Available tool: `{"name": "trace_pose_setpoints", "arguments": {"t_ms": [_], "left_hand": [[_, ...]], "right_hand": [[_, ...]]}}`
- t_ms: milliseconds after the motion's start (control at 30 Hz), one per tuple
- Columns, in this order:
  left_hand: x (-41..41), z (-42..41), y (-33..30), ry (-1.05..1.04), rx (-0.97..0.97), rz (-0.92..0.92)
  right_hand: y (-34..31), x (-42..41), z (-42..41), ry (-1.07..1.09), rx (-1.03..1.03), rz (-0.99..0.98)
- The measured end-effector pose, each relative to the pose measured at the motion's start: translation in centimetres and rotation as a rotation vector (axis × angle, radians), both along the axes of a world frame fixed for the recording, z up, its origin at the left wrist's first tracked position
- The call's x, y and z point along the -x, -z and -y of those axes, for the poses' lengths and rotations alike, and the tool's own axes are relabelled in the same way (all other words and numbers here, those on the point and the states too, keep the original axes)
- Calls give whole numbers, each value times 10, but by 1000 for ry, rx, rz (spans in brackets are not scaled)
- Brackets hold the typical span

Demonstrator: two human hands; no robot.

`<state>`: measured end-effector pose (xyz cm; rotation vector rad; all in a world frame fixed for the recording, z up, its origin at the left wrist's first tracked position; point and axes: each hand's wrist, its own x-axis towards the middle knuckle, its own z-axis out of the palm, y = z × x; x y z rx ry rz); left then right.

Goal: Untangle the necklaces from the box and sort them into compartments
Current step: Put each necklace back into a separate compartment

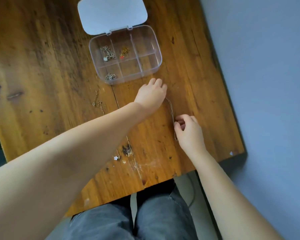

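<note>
I stretch one thin chain [171,110] at frame centre, left hand [151,96] and right hand [187,130] each pinching an end; next it goes into an empty compartment of the box [158,49].

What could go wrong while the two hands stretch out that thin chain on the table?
1. The thin chain runs taut between the left hand and the right hand; a hard pull might snap it or tighten a knot.
2. The left forearm hangs over the small pendant near the table edge and might sweep it off.
3. The loose gold chain lies unsorted beside the box and could tangle again.
</note>
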<state>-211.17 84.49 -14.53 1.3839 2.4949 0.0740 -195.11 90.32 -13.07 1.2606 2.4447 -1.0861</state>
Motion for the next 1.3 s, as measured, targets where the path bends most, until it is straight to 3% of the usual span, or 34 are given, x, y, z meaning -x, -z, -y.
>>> {"name": "trace_pose_setpoints", "arguments": {"t_ms": [133, 300, 400, 467, 533, 700, 967, 1167, 1300], "left_hand": [[5, 16, -3, -23, -87, 137], [5, 29, -35, -392, -521, 513], [17, 33, -58, -685, -734, 832], [29, 38, -68, -882, -910, 1143], [42, 46, -74, -1042, -1037, 1322], [69, 62, -74, -1272, -1136, 1295], [84, 29, -76, -1557, -1186, 1328], [81, 29, -71, -1520, -921, 1238], [76, 80, -73, -1301, -902, 1099]], "right_hand": [[-3, 22, -4, -12, -53, -160], [-6, 55, -6, -208, 172, -205], [-8, 63, -9, -162, 378, -222], [-15, 64, -14, -101, 424, -322], [-26, 66, -20, -21, 457, -420], [-54, 107, -27, 139, 546, -555], [-49, 188, -13, -313, 98, -274], [-47, 188, -13, -462, -15, -199], [-57, 157, 1, -431, -4, -309]]}}
